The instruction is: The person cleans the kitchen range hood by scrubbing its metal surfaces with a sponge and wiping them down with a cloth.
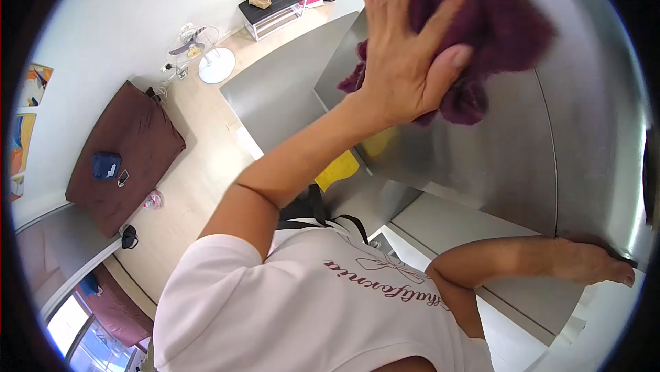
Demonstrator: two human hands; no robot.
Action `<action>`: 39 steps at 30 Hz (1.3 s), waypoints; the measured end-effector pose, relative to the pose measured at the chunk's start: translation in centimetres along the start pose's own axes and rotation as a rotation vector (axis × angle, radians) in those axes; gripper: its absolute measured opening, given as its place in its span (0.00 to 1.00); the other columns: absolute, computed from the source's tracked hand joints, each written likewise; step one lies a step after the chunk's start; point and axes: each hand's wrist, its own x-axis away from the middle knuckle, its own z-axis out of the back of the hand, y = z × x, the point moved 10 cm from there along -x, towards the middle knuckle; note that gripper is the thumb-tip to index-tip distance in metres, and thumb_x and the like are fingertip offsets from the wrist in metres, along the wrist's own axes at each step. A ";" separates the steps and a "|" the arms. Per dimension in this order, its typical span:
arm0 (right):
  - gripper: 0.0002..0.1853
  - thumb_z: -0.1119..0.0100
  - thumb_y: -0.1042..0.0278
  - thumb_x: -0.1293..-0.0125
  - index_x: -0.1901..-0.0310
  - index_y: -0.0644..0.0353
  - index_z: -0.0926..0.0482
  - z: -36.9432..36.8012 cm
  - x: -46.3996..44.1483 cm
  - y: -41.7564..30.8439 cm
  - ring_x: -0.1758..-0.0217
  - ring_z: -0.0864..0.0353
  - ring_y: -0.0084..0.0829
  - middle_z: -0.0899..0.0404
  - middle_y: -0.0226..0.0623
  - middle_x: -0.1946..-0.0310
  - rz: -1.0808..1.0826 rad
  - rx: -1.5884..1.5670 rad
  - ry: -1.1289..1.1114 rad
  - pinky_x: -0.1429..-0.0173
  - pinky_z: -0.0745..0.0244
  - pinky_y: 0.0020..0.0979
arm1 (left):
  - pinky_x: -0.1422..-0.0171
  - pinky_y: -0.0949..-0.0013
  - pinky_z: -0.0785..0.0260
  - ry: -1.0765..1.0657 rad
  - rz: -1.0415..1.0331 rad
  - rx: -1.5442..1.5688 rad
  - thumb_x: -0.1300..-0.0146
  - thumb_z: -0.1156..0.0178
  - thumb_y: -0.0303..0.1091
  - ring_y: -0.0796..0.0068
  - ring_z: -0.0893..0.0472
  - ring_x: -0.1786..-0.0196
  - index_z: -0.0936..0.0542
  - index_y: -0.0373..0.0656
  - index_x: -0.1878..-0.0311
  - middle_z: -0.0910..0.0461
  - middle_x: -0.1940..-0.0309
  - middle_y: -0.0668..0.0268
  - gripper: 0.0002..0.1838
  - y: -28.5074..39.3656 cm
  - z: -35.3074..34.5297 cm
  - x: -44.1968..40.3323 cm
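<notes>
A dark purple cloth (pixel 488 21) lies bunched against the brushed-metal panel (pixel 495 152) at the upper right. My left hand (pixel 405 49) presses it to the metal, fingers spread over the folds and thumb on top. Part of the cloth hangs below my palm, and its outer edge is slightly blurred. On the right, my right hand (pixel 591 262) rests at the panel's lower corner, beside a dark strip along the edge. Most of its fingers are hidden or foreshortened, so their grip does not show.
A yellow patch (pixel 338 169) shows below my left forearm. Across the room are a brown couch (pixel 130 152) with a dark blue bag (pixel 106 165), a white standing fan (pixel 216 65), and a black-topped bench (pixel 275 4) with a paper bag. Pale cabinet fronts (pixel 474 228) lie under the metal panel.
</notes>
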 end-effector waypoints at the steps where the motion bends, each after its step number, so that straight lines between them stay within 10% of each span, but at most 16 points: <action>1: 0.42 0.67 0.35 0.31 0.33 0.72 0.46 0.0 0.1 0.1 0.29 0.45 0.44 0.47 0.51 0.31 0.003 0.002 -0.006 0.26 0.48 0.41 | 0.30 0.46 0.51 0.062 0.131 0.039 0.33 0.52 0.49 0.45 0.42 0.32 0.31 0.31 0.40 0.43 0.35 0.41 0.30 -1.2 0.0 2.0; 6: 0.40 0.68 0.34 0.31 0.33 0.65 0.42 1.3 0.6 1.1 0.30 0.42 0.48 0.43 0.52 0.33 -0.070 0.101 0.056 0.28 0.45 0.45 | 0.29 0.54 0.52 0.086 0.942 0.160 0.28 0.72 0.54 0.47 0.40 0.35 0.43 0.28 0.34 0.47 0.33 0.42 0.36 -12.4 -1.6 22.4; 12: 0.41 0.69 0.37 0.30 0.33 0.73 0.46 -0.1 1.4 0.0 0.29 0.44 0.48 0.44 0.55 0.34 -0.101 -0.089 -0.039 0.27 0.45 0.41 | 0.24 0.57 0.63 -0.076 1.289 -0.291 0.26 0.68 0.47 0.47 0.55 0.25 0.43 0.26 0.34 0.54 0.28 0.43 0.31 -15.3 -2.4 34.3; 14: 0.39 0.68 0.38 0.29 0.31 0.67 0.45 -0.1 1.0 -0.3 0.28 0.46 0.45 0.49 0.54 0.30 -0.088 -0.034 -0.030 0.25 0.49 0.40 | 0.24 0.59 0.63 0.267 1.055 0.133 0.26 0.65 0.42 0.49 0.55 0.25 0.45 0.25 0.33 0.54 0.28 0.42 0.29 -10.9 -1.6 25.0; 17: 0.37 0.68 0.42 0.27 0.31 0.70 0.49 0.0 -0.8 0.4 0.28 0.45 0.42 0.48 0.52 0.30 -0.022 -0.053 -0.059 0.25 0.51 0.37 | 0.24 0.59 0.62 0.236 0.789 0.259 0.28 0.57 0.35 0.45 0.51 0.26 0.45 0.24 0.33 0.50 0.31 0.38 0.28 -3.7 -1.7 13.8; 21: 0.36 0.69 0.44 0.26 0.30 0.69 0.50 0.9 -0.9 0.9 0.28 0.46 0.40 0.49 0.49 0.29 -0.022 -0.114 -0.032 0.25 0.53 0.36 | 0.31 0.32 0.62 0.042 0.096 0.194 0.39 0.44 0.28 0.27 0.53 0.30 0.28 0.23 0.53 0.44 0.37 0.31 0.16 8.2 -1.5 -1.0; 32: 0.29 0.74 0.54 0.24 0.34 0.71 0.44 -2.0 -1.6 -1.8 0.36 0.40 0.40 0.43 0.49 0.38 0.166 -0.546 -0.361 0.32 0.46 0.38 | 0.34 0.28 0.57 -0.181 -0.832 0.320 0.45 0.36 0.51 0.40 0.55 0.26 0.22 0.34 0.51 0.44 0.29 0.53 0.29 24.5 0.6 -23.3; 39: 0.29 0.70 0.52 0.25 0.34 0.70 0.43 -1.6 -1.8 -2.8 0.40 0.39 0.37 0.42 0.48 0.39 0.166 -0.656 -0.369 0.36 0.42 0.38 | 0.27 0.41 0.68 0.012 -0.698 0.091 0.36 0.47 0.55 0.48 0.53 0.26 0.27 0.34 0.42 0.46 0.30 0.49 0.32 28.8 3.0 -40.5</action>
